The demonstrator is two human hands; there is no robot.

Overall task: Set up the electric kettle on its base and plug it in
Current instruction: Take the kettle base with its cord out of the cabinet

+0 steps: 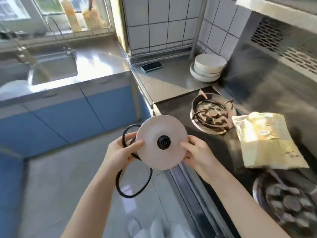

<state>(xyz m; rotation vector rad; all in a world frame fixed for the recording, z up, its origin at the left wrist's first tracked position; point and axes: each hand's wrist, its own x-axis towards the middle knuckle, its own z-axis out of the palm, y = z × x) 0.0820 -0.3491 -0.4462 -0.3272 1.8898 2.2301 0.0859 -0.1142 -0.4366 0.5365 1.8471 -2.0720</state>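
I hold the round white kettle base (161, 129) in the air in front of me, above the floor at the stove's front edge. A black connector (163, 142) sits at its centre. My left hand (122, 152) grips the base's left rim together with loops of the black power cord (135, 179), which hang down below. My right hand (197, 154) grips the right rim, thumb on top. The kettle itself and any socket are not visible.
A black gas stove (221, 143) with two burners is on the right, a gold foil bag (267, 141) lying on it. Stacked white bowls (207, 69) and a phone (151, 66) rest on the steel counter (171, 81). A sink (54, 69) over blue cabinets is at the left.
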